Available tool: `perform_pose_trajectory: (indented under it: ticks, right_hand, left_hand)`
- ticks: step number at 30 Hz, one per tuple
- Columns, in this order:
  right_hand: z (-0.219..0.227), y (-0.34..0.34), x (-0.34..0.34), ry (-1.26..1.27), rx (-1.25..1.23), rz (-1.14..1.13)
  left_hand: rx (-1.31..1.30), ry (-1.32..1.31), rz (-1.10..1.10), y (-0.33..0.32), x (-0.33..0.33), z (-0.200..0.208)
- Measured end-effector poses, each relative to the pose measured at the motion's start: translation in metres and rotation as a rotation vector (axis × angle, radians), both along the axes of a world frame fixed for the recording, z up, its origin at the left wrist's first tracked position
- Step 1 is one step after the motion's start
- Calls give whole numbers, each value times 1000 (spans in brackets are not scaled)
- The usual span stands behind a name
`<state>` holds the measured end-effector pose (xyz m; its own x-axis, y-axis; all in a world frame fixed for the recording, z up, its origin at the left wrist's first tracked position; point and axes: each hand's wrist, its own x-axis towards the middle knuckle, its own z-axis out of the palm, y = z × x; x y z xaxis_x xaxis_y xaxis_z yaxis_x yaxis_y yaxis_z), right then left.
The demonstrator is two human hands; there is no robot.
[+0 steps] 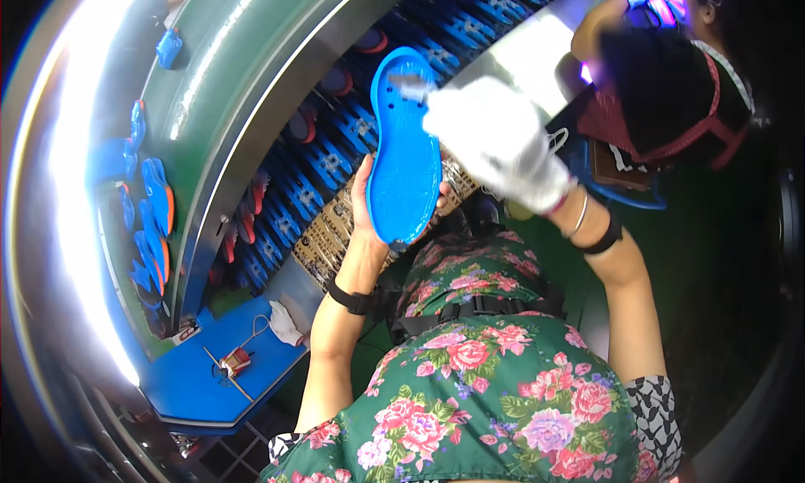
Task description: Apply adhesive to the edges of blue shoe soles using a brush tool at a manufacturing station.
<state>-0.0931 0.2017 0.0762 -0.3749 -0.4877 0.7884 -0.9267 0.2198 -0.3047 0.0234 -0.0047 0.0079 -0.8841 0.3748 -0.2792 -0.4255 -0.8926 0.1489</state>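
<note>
A blue shoe sole (402, 160) is held upright in front of me, its hollow inner side toward me and a few dark holes near its top. My bare left hand (366, 219) is closed round its lower half from behind, with fingertips showing at its right edge. My right hand (495, 135), in a white glove, is at the upper right of the sole and smeared by motion. A pale, greyish blurred streak reaches from its fingers onto the sole's top; I cannot make out whether it is a tool. The right fingers are too blurred to read.
A green curved conveyor (201, 89) runs along the left, with blue and orange soles (157, 198) beside it. Rows of blue soles (323, 160) stand behind my hands. A blue table (197, 382) bears a small reddish object (236, 362) and white cloth (285, 322). Another person (662, 89) sits at right.
</note>
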Motion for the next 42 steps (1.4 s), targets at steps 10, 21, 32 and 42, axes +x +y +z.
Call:
perform_pose_trajectory:
  ticks: [10,21,32,42]
  right_hand:
    - [17,21,56,-1299,-564,399]
    - [-64,-11,54,-1359,-416,362]
    - [-115,2,46,-1576,-609,215]
    - [-113,0,78,-1670,-721,-7]
  left_hand:
    - [-243,419,221,-54,14,52]
    - [158,263,797,-194,-80,120]
    - [-1064,341,85,-122,-198,175]
    - [-2423,549,-105,-194,-467,151]
